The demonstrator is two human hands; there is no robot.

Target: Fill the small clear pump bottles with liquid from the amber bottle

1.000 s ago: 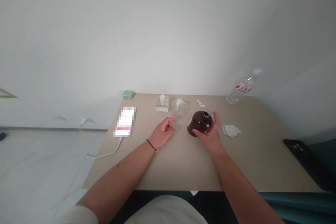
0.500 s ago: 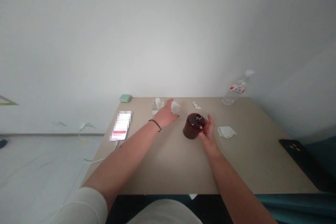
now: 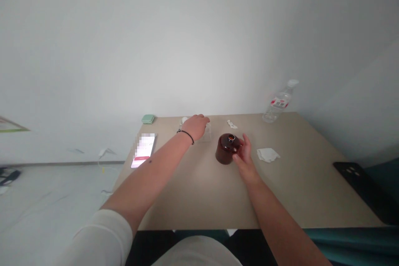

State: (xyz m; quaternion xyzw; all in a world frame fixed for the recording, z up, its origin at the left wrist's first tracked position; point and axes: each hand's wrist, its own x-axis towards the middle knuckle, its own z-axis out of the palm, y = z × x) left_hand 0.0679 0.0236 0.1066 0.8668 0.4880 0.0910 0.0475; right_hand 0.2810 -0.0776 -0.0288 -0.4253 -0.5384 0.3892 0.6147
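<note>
My right hand [image 3: 245, 158] is shut on the side of a squat dark red glass bottle [image 3: 225, 149], which stands upright with its round mouth facing up. My left hand [image 3: 195, 127] rests over a clear plastic pump bottle [image 3: 206, 134] at the far side of the table. Its fingers curl down, and their grip is hidden. Behind that hand, a second clear bottle's white top [image 3: 184, 120] barely shows, its body mostly hidden.
A beige table [image 3: 299, 187] holds a pixelated phone [image 3: 143, 150] with a cable, a green case [image 3: 148, 119], a white tissue [image 3: 268, 155], a white scrap [image 3: 232, 124], and a water bottle [image 3: 278, 102]. A black object [image 3: 358, 189] lies at the right edge.
My left hand has moved forward from the table's middle onto the clear bottles. My right hand stays on the dark red bottle, and the view has shifted slightly.
</note>
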